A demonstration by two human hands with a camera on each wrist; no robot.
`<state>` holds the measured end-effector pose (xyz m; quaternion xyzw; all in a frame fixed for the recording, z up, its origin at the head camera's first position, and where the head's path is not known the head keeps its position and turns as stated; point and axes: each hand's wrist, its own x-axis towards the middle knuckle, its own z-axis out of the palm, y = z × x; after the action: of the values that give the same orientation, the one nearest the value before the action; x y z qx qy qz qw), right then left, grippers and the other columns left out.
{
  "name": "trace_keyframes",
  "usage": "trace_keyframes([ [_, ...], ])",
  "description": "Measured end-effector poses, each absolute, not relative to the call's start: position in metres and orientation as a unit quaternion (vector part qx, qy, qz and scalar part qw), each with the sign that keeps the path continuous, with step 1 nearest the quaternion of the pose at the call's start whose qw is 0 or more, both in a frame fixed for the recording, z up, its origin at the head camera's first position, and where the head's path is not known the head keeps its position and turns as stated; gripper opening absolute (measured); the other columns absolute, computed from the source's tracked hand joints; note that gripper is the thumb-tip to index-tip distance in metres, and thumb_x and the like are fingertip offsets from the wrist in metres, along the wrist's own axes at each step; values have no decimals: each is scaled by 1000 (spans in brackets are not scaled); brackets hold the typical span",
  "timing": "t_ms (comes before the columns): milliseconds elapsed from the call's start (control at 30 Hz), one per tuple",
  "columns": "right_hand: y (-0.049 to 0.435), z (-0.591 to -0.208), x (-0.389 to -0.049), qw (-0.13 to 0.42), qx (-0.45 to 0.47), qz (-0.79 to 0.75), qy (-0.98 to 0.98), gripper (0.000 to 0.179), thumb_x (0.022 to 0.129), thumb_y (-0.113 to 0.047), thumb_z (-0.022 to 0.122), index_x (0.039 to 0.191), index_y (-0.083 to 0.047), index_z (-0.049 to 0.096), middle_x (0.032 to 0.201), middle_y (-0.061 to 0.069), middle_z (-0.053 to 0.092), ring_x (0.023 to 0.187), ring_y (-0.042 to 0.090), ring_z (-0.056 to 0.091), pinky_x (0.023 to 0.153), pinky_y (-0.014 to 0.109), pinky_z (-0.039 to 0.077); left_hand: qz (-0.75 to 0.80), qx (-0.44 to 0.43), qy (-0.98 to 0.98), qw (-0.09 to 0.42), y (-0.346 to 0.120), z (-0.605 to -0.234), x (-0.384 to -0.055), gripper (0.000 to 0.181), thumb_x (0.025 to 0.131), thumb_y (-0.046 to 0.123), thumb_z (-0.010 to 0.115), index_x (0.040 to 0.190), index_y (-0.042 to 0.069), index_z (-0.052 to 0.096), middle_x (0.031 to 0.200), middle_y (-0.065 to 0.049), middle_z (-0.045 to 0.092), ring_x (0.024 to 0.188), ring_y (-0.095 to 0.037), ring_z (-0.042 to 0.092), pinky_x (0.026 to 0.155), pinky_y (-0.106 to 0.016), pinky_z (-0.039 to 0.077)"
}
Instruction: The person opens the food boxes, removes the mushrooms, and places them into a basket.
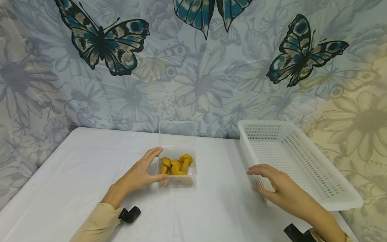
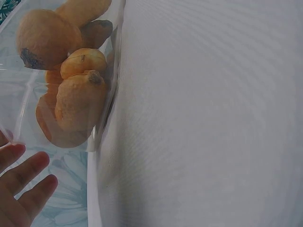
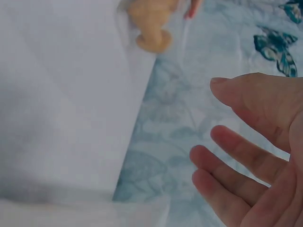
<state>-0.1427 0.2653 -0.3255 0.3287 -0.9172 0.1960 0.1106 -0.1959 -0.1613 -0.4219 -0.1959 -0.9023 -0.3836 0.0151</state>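
A clear plastic box (image 1: 177,181) with its lid (image 1: 177,133) raised at the back stands mid-table. Several yellow-brown mushrooms (image 1: 185,161) lie inside it and also show through its wall in the left wrist view. My left hand (image 1: 137,174) is at the box's left side, thumb by the front rim and fingertips near the back corner; whether it presses the box I cannot tell. My right hand (image 1: 279,188) hovers by the left wall of a white basket (image 1: 305,158), fingers spread and nothing between them. Behind that hand shows a small yellow bit (image 1: 271,184), mostly hidden.
White cloth covers the table (image 1: 217,208). Behind it hangs a floral backdrop (image 1: 202,84) with butterflies, close to the table's back edge. The basket overhangs the table's right edge. A black wrist device (image 1: 130,214) sits on the left cuff.
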Motion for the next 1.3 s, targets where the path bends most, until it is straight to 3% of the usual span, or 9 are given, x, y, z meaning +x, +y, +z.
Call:
trace_keyframes([
  [200,243,-337,-137,113,370,195,-901,47,78,-7,82,118,-23,63,124,-11,62,110,9,64,93,8,47,-385,-195,-902,7,-160,-422,-195,96,81,58,74,156,19,28,162,-3,28,146,-35,35,113,-63,35],
  [467,219,-345,-140,100,375,208,-898,40,80,-11,81,113,-25,64,120,-13,63,109,10,64,90,26,57,-387,-196,-901,6,-159,-420,-194,96,81,58,74,156,20,28,162,-4,28,146,-35,36,112,-64,35],
  [1300,164,-353,-164,41,410,241,-879,28,90,-14,73,116,-19,63,121,-7,63,111,12,62,96,32,55,-382,-197,-903,8,-160,-419,-193,97,82,57,74,156,17,28,162,-5,28,145,-36,37,112,-63,36],
])
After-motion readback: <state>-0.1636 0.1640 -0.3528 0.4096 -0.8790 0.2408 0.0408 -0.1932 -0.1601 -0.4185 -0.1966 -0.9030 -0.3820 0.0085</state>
